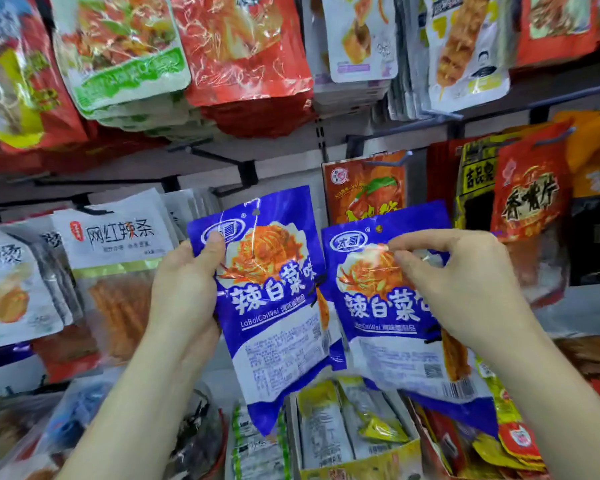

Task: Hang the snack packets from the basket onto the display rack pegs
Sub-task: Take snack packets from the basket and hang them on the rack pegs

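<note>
Head view: two matching blue snack packets are held up side by side before the display rack, their edges almost touching. The left packet (278, 306) is gripped by the left hand (184, 289) along its left edge, with the thumb pressed on the printed logo and the fingers curled behind. The right packet (388, 306) is pinched near its top by the right hand (465, 285), between thumb and forefinger (the other fingers are hidden behind the hand). A small hang hole is seen at the top of each packet, and neither is threaded on a peg. A bare black peg (219, 157) juts out just above the left packet. An orange packet (364, 188) hangs behind the right one, and a white packet (118, 237) hangs to the left.
</note>
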The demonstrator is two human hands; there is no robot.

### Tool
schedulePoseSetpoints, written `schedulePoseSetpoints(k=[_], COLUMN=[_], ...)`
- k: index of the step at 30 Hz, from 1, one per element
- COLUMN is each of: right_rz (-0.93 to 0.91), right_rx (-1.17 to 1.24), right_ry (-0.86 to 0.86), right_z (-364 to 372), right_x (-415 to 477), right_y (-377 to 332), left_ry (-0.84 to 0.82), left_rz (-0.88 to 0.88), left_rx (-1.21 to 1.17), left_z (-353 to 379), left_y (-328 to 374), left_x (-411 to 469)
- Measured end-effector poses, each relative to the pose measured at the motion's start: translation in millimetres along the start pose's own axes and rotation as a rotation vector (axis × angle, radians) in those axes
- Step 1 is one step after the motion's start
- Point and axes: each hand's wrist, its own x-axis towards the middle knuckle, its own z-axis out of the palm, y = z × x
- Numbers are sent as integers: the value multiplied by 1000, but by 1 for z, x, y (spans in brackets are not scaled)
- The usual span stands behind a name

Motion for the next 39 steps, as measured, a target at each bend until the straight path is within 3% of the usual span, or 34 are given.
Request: schedulePoseSetpoints(k=[4, 7, 9, 18, 21, 25, 27, 30, 34, 39], right_rz=[-72, -117, -128, -164, -69, -70, -78, -108, -77, -56], right_rx=[44, 273, 358, 293, 473, 591, 624, 597, 609, 580], right_ry=[-138, -413, -493, -331, -389, -412, -447, -462, -337, -337], right_z=[14, 28, 38, 61, 47, 35, 34, 37, 49, 61], right_x=[-9, -18, -20, 0, 19, 42, 49, 58, 63, 59], right_y=[-24, -48, -55, -63, -55, -51, -56, -68, -73, -78], left_ry=[56, -46, -112, -415, -315, -105, -148, -267, -168, -150], left_rz=[212, 401, 413, 270, 356, 591, 467, 253, 238, 190], left_rx=[121, 311, 264, 344, 352, 780, 812, 631, 569, 535], left_z=[8, 25, 32, 2, -8, -28, -35, -35, -33, -28], left_y=[-7, -27, -36, -22, -4, 32, 47, 63, 75, 83], left_x=[-15, -37, -45, -38, -31, -4, 7, 12, 21, 26])
